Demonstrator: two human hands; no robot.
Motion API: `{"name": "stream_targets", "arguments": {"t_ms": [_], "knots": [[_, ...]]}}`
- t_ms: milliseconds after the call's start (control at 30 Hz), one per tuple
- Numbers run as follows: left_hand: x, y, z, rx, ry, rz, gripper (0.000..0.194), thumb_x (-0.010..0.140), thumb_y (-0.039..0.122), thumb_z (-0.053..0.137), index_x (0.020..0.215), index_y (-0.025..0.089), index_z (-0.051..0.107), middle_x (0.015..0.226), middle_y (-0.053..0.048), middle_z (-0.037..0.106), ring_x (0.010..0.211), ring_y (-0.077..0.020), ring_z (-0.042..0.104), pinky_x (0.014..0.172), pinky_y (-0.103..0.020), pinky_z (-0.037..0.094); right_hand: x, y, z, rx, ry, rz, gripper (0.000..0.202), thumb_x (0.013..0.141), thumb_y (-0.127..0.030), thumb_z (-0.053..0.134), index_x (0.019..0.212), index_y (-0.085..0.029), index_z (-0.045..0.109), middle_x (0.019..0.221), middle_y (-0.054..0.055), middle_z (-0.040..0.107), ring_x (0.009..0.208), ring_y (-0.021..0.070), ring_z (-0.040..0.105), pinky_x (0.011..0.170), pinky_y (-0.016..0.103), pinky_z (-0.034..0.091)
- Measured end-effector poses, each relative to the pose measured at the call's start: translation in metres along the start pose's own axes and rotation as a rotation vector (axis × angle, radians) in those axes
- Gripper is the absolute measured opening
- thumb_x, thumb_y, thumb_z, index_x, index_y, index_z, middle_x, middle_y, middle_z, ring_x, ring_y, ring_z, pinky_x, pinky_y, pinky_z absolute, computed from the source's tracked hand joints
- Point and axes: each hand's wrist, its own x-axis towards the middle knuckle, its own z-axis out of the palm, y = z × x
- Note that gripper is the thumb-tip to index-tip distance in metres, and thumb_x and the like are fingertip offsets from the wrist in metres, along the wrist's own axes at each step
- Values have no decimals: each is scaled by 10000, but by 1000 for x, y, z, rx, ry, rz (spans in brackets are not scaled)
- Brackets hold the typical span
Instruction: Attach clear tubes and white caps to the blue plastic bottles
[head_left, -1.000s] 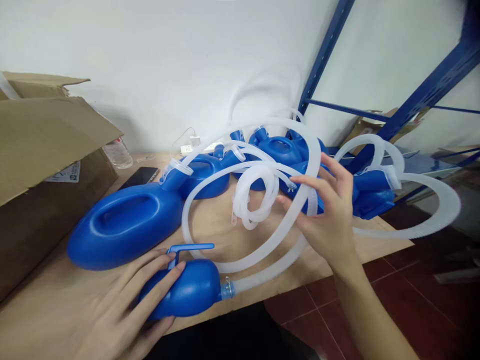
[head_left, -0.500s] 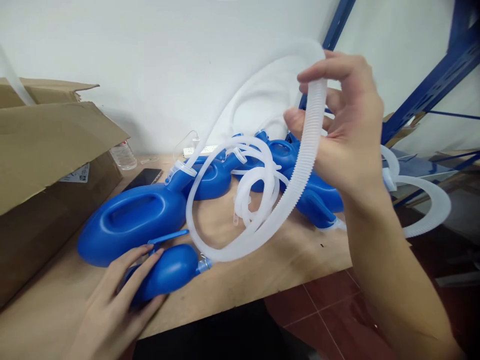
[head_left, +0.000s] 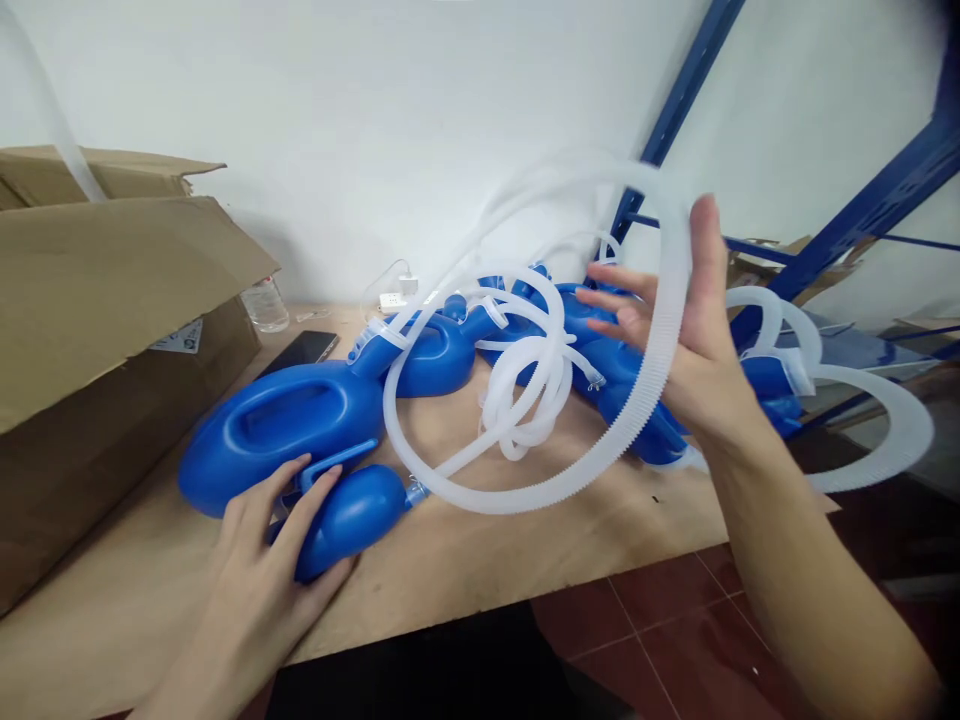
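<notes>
Steadying a small blue bulb-shaped container (head_left: 356, 515) below and left of the frame's centre while managing a ribbed white hose (head_left: 600, 462) seems to be the step in hand. The left hand (head_left: 262, 560) straddles the container, fingers over its top and thumb at its near side, just beside a large blue jug (head_left: 225, 445). The right hand (head_left: 703, 345), right of centre, is spread, the hose crossing its palm; how firmly it bears there I cannot tell. Controlling the loop would probably call for closing those fingers. Half a second ago that hand was higher in the frame, its fingers bent over the hose.
</notes>
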Motion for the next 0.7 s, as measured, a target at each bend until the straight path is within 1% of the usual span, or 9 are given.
{"name": "stream_targets", "arguments": {"t_ms": [67, 167, 233, 267, 333, 433, 567, 633, 700], "knots": [[1, -2, 0, -8, -1, 18, 593, 978, 338, 701, 1527, 184, 539, 1460, -265, 582, 1171, -452, 654, 911, -611, 614, -16, 19, 2, 182, 106, 129, 984, 912, -428, 857, 1704, -502, 277, 1336, 14, 798, 1311, 329, 759, 1216, 631, 566], [3, -6, -2, -33, 10, -3, 485, 980, 355, 669, 1436, 201, 604, 1418, -254, 609, 1175, -469, 658, 912, -654, 611, -40, 32, 6, 378, 177, 286, 558, 1018, -647, 646, 1525, -427, 563, 1424, 44, 776, 1429, 350, 691, 1268, 645, 504], [4, -10, -5, -44, -11, 18, 529, 963, 353, 686, 1469, 227, 596, 1433, -248, 617, 1223, -497, 652, 930, -688, 604, -52, 34, 12, 443, 174, 313, 660, 1032, -833, 422, 1476, -386, 619, 1489, 80, 743, 1508, 370, 619, 1289, 675, 461], [5, -13, -6, -41, -24, 40, 571, 955, 348, 697, 1503, 245, 577, 1453, -244, 616, 1258, -512, 644, 934, -703, 600, -56, 34, 15, 446, 171, 316, 726, 1013, -876, 396, 1495, -377, 608, 1495, 94, 738, 1532, 377, 594, 1288, 687, 455], [6, -19, -10, -22, -50, 69, 647, 951, 332, 702, 1572, 287, 527, 1501, -230, 612, 1333, -533, 622, 937, -723, 596, -64, 33, 22, 388, 168, 312, 747, 970, -830, 595, 1565, -381, 544, 1520, 102, 718, 1565, 383, 553, 1267, 688, 480], [8, -26, -14, -6, -52, 63, 698, 963, 328, 688, 1628, 342, 481, 1556, -205, 603, 1418, -539, 595, 998, -770, 567, -72, 37, 31, 266, 191, 295, 921, 853, -575, 901, 1636, -428, 438, 1638, 78, 614, 1577, 376, 537, 1245, 639, 527], [7, -35, -14, 13, -65, 79, 733, 969, 348, 684, 1660, 383, 444, 1614, -159, 591, 1397, -487, 647, 1137, -800, 505, -85, 49, 39, 261, 230, 333, 955, 856, -538, 903, 1654, -463, 383, 1694, 75, 557, 1534, 357, 587, 1158, 577, 613], [7, -40, -14, 54, -66, 123, 751, 973, 353, 697, 1673, 366, 426, 1618, -161, 599, 1354, -450, 686, 1170, -767, 494, -93, 54, 42, 263, 204, 353, 930, 889, -531, 871, 1667, -467, 364, 1613, 83, 643, 1436, 356, 670, 1019, 548, 681], [7, -43, -15, 97, -49, 174, 765, 967, 363, 724, 1673, 302, 434, 1596, -200, 616, 1329, -445, 702, 1176, -728, 488, -99, 56, 45, 262, 170, 363, 845, 933, -520, 826, 1660, -443, 402, 1392, 77, 781, 1245, 332, 767, 879, 499, 702]]}}
